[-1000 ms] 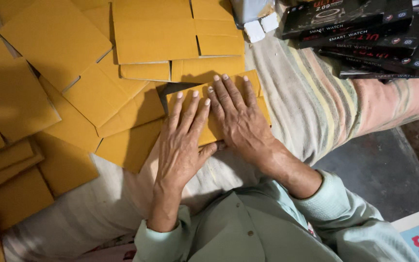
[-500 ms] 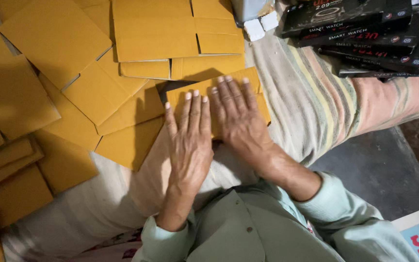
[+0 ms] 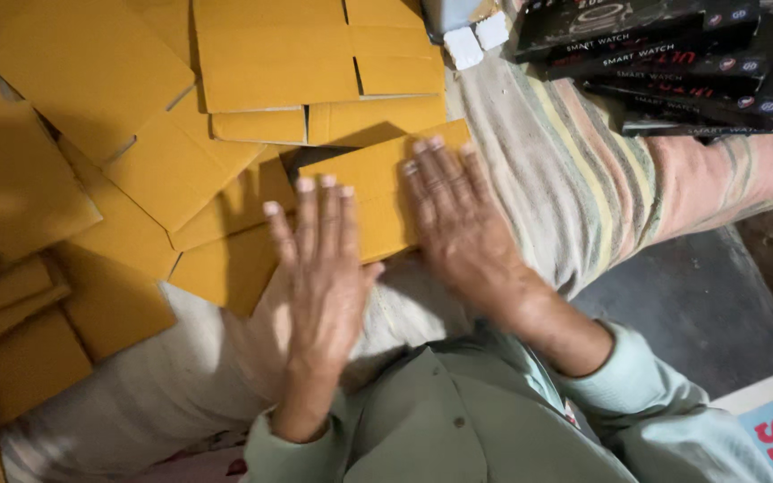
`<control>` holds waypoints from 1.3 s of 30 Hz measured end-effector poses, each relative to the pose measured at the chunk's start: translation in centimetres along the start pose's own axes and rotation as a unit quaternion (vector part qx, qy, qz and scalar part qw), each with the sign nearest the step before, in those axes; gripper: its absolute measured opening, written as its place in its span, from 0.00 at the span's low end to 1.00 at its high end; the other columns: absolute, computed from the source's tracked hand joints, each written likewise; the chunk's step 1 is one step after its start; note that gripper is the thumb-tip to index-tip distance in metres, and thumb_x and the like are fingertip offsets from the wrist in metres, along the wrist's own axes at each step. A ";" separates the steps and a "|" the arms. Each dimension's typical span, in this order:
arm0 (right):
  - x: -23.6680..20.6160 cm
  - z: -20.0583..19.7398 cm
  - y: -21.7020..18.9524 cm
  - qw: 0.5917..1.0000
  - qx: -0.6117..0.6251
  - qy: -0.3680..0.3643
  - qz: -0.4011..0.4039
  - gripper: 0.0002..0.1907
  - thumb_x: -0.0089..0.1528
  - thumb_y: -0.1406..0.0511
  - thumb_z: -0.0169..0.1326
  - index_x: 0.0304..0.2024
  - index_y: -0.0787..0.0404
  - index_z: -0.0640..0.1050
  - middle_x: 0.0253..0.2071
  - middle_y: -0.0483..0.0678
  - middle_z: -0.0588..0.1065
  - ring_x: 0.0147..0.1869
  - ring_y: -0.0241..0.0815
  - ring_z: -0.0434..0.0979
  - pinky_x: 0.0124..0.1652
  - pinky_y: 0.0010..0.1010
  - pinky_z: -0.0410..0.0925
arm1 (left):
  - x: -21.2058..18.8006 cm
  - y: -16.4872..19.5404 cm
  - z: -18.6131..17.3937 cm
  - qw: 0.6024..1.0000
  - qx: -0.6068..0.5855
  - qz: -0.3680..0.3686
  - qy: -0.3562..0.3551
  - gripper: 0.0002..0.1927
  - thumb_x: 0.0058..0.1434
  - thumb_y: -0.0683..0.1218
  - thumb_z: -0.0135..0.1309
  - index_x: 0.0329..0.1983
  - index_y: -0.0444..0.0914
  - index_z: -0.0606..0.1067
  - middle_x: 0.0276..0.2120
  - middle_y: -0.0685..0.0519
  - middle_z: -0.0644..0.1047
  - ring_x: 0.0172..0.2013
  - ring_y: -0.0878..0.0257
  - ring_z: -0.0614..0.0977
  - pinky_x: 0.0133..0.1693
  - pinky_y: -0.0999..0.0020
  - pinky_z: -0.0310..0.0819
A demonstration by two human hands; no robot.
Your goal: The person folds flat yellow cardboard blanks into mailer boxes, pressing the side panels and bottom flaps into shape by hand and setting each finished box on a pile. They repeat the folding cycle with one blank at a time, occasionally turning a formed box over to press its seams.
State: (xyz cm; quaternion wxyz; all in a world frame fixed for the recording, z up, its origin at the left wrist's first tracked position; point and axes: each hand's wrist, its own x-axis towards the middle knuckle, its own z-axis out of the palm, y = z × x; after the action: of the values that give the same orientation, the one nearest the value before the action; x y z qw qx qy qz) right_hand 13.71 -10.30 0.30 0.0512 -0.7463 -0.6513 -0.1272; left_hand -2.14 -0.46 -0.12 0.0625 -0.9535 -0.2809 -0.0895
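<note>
With both hands flat and open, left hand point(image 3: 319, 259) and right hand point(image 3: 458, 224) press the card point(image 3: 378, 192) at frame centre; uneven pressure on the soft cloth point(image 3: 565, 170) may crease it.

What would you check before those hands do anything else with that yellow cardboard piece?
1. Left hand flat on the cardboard piece: ok, fingers spread, palm down.
2. Right hand pressing the same piece: ok, it lies flat.
3. Piece sits on the striped cloth: ok.
4. Piece free of the other yellow cardboard sheets: not ok, its left end overlaps neighbours.
5. Fold creased fully: cannot tell, the hands cover it.
6. Black boxes out of the way: ok, stacked apart at top right.
</note>
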 end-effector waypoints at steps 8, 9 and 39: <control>-0.9 0.0 1.5 0.999 0.038 0.002 -0.035 0.36 0.63 0.63 0.43 0.72 0.73 0.60 0.76 0.63 0.56 0.81 0.57 0.50 0.74 0.52 0.41 | -0.1 -0.9 1.3 0.992 -0.129 -0.001 0.013 0.46 0.56 0.56 0.60 0.73 0.31 0.58 0.74 0.41 0.57 0.74 0.49 0.52 0.71 0.38 0.30; -1.4 -0.5 2.2 0.996 0.085 0.013 -0.021 0.36 0.64 0.61 0.44 0.72 0.74 0.60 0.75 0.65 0.56 0.80 0.59 0.50 0.73 0.54 0.41 | -0.6 -1.5 1.0 0.991 -0.133 -0.013 0.006 0.47 0.56 0.57 0.60 0.73 0.31 0.58 0.74 0.42 0.56 0.75 0.50 0.52 0.71 0.38 0.30; 0.2 1.4 4.6 0.844 0.509 0.083 0.149 0.20 0.68 0.65 0.51 0.62 0.62 0.71 0.74 0.62 0.56 0.79 0.59 0.56 0.71 0.42 0.57 | 2.6 -3.5 3.5 0.682 -0.723 -0.041 0.107 0.33 0.74 0.48 0.50 0.78 0.38 0.54 0.79 0.41 0.54 0.77 0.52 0.57 0.75 0.61 0.50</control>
State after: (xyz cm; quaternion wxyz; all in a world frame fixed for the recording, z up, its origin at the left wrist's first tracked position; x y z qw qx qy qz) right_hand 18.43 -10.41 -0.57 0.4956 -0.6905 -0.4988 0.1698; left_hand -1.46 4.39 -2.79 -0.6200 -0.6742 -0.1595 -0.3682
